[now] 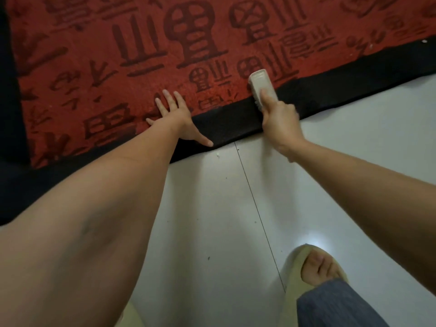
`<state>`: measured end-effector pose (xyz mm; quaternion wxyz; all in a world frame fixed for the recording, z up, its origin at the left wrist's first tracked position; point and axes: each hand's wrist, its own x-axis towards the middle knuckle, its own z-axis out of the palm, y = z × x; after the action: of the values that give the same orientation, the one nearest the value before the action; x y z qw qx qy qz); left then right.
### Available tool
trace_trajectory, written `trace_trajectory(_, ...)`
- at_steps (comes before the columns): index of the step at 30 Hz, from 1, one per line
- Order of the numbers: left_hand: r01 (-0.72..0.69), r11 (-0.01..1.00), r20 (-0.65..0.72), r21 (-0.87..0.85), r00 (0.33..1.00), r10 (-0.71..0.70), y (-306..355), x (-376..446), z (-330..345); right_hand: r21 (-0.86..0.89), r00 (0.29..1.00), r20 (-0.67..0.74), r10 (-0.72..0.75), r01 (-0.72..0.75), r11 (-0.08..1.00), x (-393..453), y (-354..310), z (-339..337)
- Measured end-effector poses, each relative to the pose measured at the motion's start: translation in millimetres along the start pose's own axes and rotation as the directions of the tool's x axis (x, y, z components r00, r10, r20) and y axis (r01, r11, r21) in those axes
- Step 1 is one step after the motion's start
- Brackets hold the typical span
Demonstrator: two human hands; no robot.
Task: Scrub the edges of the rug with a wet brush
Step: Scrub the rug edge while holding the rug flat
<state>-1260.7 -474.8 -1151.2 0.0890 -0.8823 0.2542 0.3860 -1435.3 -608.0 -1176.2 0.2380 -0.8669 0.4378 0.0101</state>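
A red patterned rug with a black border [226, 119] lies on pale floor tiles [212, 208]; the right hand [279, 119] grips a white rectangular scrubbing brush [260, 86] on the border; the left hand [177, 114] presses flat, fingers spread, near the edge; a sandalled foot [316, 267] stands on bare tile nearby.

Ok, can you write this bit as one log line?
right hand: grips brush on rug black edge | left hand: flat on rug

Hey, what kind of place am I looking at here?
Probably a room in a home: a red patterned rug with a black border lies on a pale tiled floor, and the person wears an indoor slipper.
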Motion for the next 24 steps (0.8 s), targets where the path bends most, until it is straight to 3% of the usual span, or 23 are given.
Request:
trace_trajectory(3, 0.006, 1.0, 0.004, 0.002, 1.0, -0.006, 0.0, 4.8, -0.6, 0.063, 0.926, 0.234, -0.296, 0.289, 0.955, -36.8, -40.5, 29.5)
trace_trajectory(5, 0.011, 1.0, 0.001, 0.006, 1.0, -0.011, -0.2, 6.8, -0.3, 0.0, 0.892, 0.26, -0.37, 0.383, 0.924, -32.2, -34.8, 23.9)
trace_trajectory(6, 0.01, 1.0, 0.0, 0.004, 1.0, -0.01, 0.3, 6.0, 0.4, -0.06, 0.917, 0.215, -0.336, 0.356, 0.933, -18.0, -22.1, 14.3)
trace_trajectory(8, 0.0, 1.0, -0.006, -0.012, 1.0, 0.0, -1.2, 4.4, 0.4, -0.117, 0.985, 0.103, -0.142, 0.153, 0.981, 10.9, 1.3, -8.1)
trace_trajectory(10, -0.006, 1.0, 0.0, -0.029, 1.0, 0.006, -2.4, 0.9, 0.4, -0.09, 1.0, 0.017, 0.006, -0.004, 0.996, 11.7, -0.8, -9.9)
trace_trajectory(12, -0.005, 1.0, 0.014, -0.018, 1.0, 0.005, -0.9, 0.5, 0.5, -0.006, 0.995, 0.079, -0.056, 0.056, 0.998, -15.6, -30.3, 14.8)
trace_trajectory(14, -0.001, 1.0, 0.012, 0.0, 1.0, 0.001, -0.2, 1.2, -0.2, 0.102, 0.936, 0.229, -0.266, 0.249, 0.963, -46.7, -53.7, 41.9)
trace_trajectory(16, -0.01, 1.0, 0.002, -0.011, 1.0, 0.01, -2.0, 0.5, -0.2, 0.05, 0.893, 0.245, -0.378, 0.378, 0.924, -44.9, -45.1, 39.2)
trace_trajectory(18, -0.015, 1.0, 0.003, -0.017, 1.0, 0.015, -3.5, -2.5, 0.3, -0.062, 0.954, 0.136, -0.267, 0.277, 0.959, -13.0, -10.7, 14.9)
trace_trajectory(21, 0.019, 1.0, 0.021, 0.004, 1.0, -0.019, -1.7, -1.9, -0.3, -0.015, 0.999, -0.031, 0.037, -0.037, 0.999, 19.2, 21.0, -14.7)
trace_trajectory(22, 0.023, 0.999, 0.03, 0.033, 0.999, -0.024, 4.6, -1.5, -3.7, 0.019, 0.997, -0.045, 0.065, -0.064, 0.998, 17.2, 14.9, -11.7)
trace_trajectory(24, -0.019, 0.996, 0.015, 0.083, 1.0, 0.018, 24.4, 0.2, -11.6, 0.085, 0.999, 0.026, -0.032, 0.03, 0.996, 2.6, -15.7, 4.8)
